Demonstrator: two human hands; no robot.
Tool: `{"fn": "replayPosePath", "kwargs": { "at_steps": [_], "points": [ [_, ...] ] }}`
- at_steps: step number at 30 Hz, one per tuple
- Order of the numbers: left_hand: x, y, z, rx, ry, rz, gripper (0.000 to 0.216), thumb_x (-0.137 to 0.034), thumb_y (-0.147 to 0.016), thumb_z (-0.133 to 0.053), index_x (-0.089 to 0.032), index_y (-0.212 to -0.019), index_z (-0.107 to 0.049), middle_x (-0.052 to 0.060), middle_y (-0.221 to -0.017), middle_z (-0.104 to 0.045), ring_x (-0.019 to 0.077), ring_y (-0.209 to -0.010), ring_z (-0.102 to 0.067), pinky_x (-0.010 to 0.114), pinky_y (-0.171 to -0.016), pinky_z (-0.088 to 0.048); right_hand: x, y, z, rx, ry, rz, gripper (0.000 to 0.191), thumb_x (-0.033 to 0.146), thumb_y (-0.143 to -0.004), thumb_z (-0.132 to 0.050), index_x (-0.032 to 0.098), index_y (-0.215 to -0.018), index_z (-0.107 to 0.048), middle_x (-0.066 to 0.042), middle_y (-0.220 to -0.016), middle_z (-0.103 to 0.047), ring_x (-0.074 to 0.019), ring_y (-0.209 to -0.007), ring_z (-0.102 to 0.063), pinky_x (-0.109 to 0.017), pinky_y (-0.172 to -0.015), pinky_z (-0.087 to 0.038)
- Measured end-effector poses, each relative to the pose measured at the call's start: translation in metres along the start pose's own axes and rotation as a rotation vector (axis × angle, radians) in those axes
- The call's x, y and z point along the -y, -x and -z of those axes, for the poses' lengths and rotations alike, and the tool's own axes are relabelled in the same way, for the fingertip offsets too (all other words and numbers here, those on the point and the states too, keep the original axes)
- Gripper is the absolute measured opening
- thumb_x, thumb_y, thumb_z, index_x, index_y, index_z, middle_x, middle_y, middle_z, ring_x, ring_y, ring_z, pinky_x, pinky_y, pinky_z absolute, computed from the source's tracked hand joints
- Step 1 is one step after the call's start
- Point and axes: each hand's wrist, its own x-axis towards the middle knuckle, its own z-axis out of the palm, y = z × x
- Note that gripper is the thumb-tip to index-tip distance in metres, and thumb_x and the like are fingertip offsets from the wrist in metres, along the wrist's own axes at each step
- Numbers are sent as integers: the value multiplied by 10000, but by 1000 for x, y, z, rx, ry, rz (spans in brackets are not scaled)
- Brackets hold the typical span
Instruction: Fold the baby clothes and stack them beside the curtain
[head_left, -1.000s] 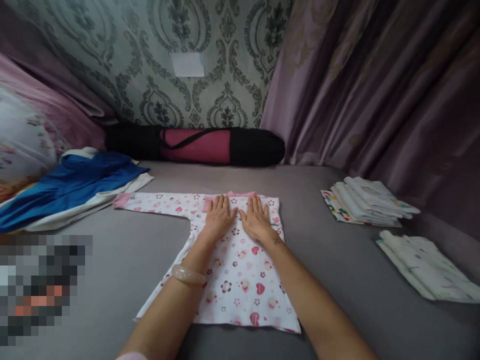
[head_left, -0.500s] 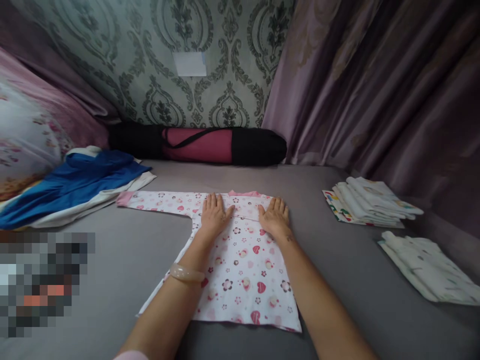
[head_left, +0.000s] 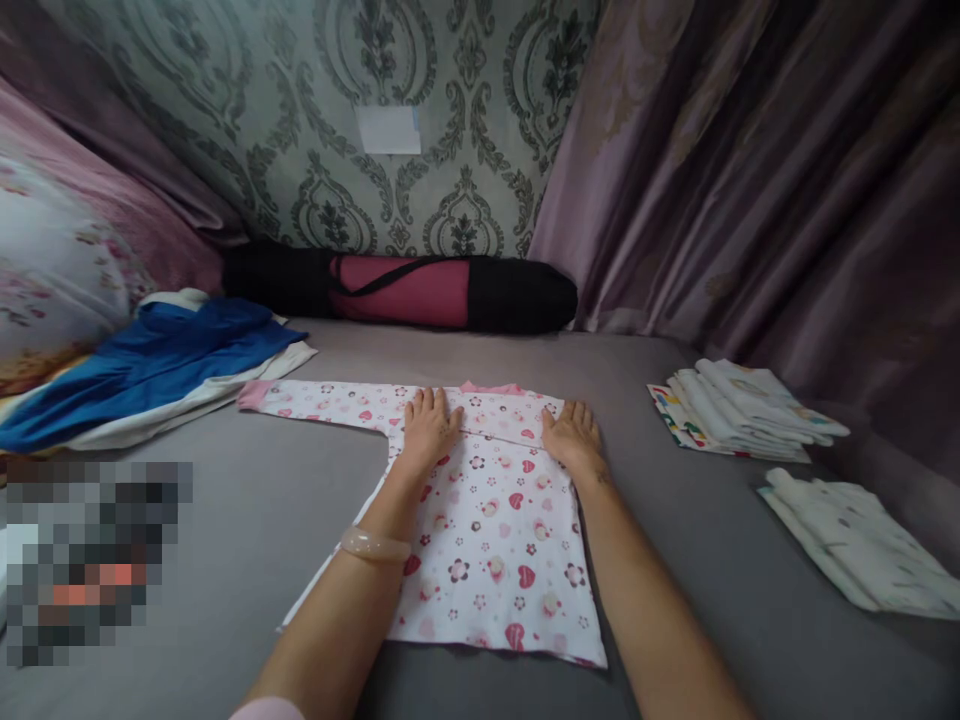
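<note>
A white long-sleeved children's top (head_left: 491, 540), printed with pink hearts and flowers, lies flat before me. One sleeve with a pink cuff stretches out to the left; the other is folded across the chest. My left hand (head_left: 431, 428) rests flat on the top near the left shoulder, fingers extended. At the right shoulder edge, my right hand (head_left: 574, 437) presses down with its fingers stretched forward, partly over the fabric's edge. Neither hand grasps anything. The pink collar (head_left: 491, 389) shows between them at the far side.
Folded clothes lie in a stack (head_left: 750, 410) at the right, with another folded white garment (head_left: 855, 540) nearer me. Blue and white clothing (head_left: 202, 345) is heaped at the left. A black and red long bag (head_left: 405, 290) lies along the wall. A blurred-out patch covers the lower left.
My right hand has slid a little to the right along the folded sleeve, out to the shoulder edge. My left hand stays nearly in place on the top.
</note>
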Motion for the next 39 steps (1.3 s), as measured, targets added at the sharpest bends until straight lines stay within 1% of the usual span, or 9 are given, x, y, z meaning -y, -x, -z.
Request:
{"fn": "replayPosePath", "kwargs": {
  "at_steps": [2,4,8,12,15,19,27,32,39],
  "points": [
    [-3,0,2,-52,-3,-2,550,-393,-939,-322,-82,-1387,-401,213,-1476,-350,340,-1404,-235,522,-1127,-168,4,3,6,-63,19,40,685,413,-943,-240,-67,-1431,-277,-252,-1504,-261,-327,-1406,-192,-447,-1125,-143],
    [-6,-1,4,-111,4,-21,517,-349,-947,-305,-83,-1376,-417,209,-1472,-360,326,-1403,-242,514,-1136,-143,16,9,12,-87,28,179,657,380,-945,-253,-48,-1442,-267,-232,-1528,-211,-312,-1424,-137,-440,-1138,-99],
    [-10,0,8,-119,46,-91,489,-252,-945,-282,-67,-1378,-416,195,-1463,-381,304,-1405,-245,476,-1146,-139,62,28,19,91,9,565,628,393,-955,-220,48,-1479,-248,-147,-1559,-175,-253,-1441,-99,-423,-1154,-35],
    [-5,0,12,-49,33,-125,524,-171,-884,-373,-25,-1387,-393,206,-1459,-383,325,-1401,-244,465,-1140,-162,104,43,11,195,31,730,596,316,-942,-224,74,-1486,-245,-108,-1569,-149,-232,-1444,-89,-433,-1155,-36],
    [0,1,14,23,29,-100,554,-124,-844,-406,-8,-1385,-388,220,-1452,-386,331,-1384,-282,453,-1125,-212,118,48,1,208,16,720,590,276,-938,-197,45,-1479,-249,-117,-1567,-146,-236,-1444,-91,-451,-1151,-66],
    [3,3,13,56,29,-80,514,-177,-912,-327,-1,-1391,-387,228,-1465,-359,329,-1384,-286,456,-1123,-224,116,52,-10,166,7,681,603,317,-950,-177,36,-1480,-237,-115,-1566,-155,-224,-1442,-96,-428,-1156,-43],
    [2,4,3,32,-48,-29,619,-421,-957,-263,-31,-1431,-345,169,-1501,-326,301,-1410,-236,442,-1150,-186,85,52,-13,109,43,390,696,452,-959,-153,-3,-1485,-169,-164,-1567,-113,-250,-1443,-66,-419,-1150,-41],
    [2,5,3,34,-44,-24,625,-425,-954,-248,-39,-1437,-341,157,-1506,-321,301,-1414,-222,462,-1154,-163,61,43,-6,133,100,236,713,450,-956,-172,-31,-1481,-141,-182,-1568,-64,-269,-1442,-46,-413,-1148,-51],
    [1,8,5,6,-22,-24,610,-395,-939,-279,-41,-1430,-356,153,-1500,-334,300,-1410,-230,483,-1151,-160,35,33,-3,52,118,135,678,415,-955,-195,-28,-1469,-209,-182,-1554,-164,-282,-1428,-123,-425,-1141,-100]
  ]
}}
